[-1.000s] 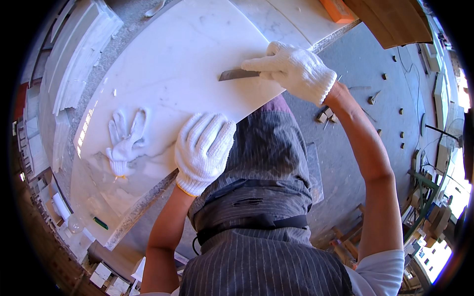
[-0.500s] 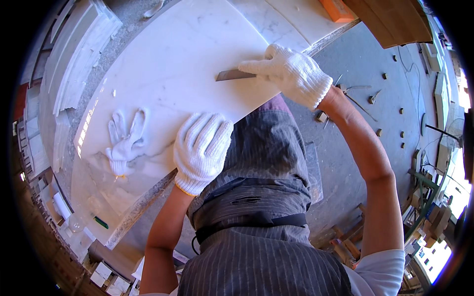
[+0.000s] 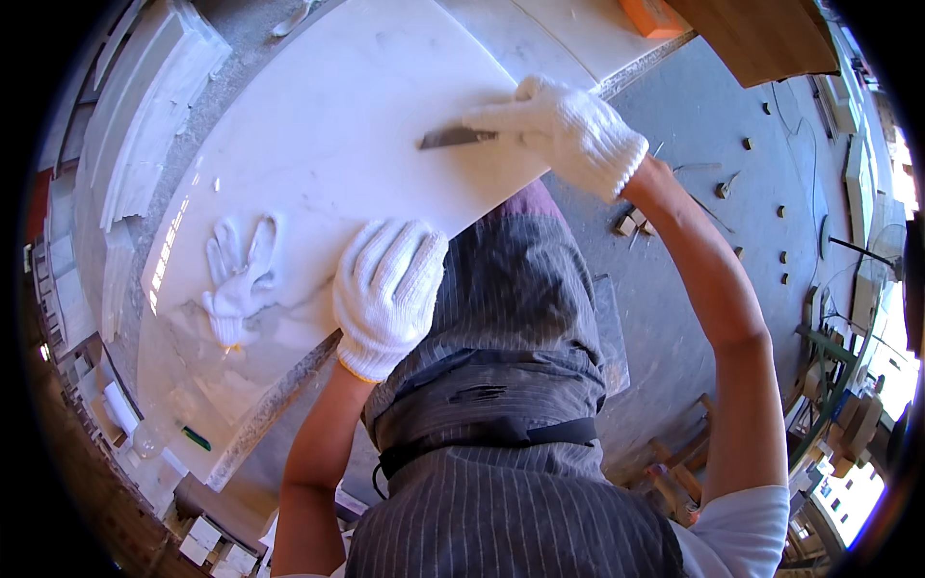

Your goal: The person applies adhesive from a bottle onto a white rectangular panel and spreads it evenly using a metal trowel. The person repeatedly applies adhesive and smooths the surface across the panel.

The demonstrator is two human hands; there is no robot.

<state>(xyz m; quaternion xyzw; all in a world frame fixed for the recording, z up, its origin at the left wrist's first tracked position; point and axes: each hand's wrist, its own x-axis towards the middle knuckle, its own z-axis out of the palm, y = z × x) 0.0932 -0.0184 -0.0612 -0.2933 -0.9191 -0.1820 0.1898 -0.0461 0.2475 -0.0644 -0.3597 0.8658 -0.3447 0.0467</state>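
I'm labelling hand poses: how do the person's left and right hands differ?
The left hand rests at the edge of the white slab with no tool visible; the right hand grips a metal blade. The left hand's fingers lie side by side; the right hand has one finger extended along the blade. Both wear white knitted gloves.

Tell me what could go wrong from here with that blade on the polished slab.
The flat metal blade sits low over the glossy marble slab, so a tilted corner might scratch it.

The right hand has its fingers close to the blade; if the grip slipped, the knit glove might not prevent a cut.

The loose white glove lying on the slab might get in the way of a wider stroke.
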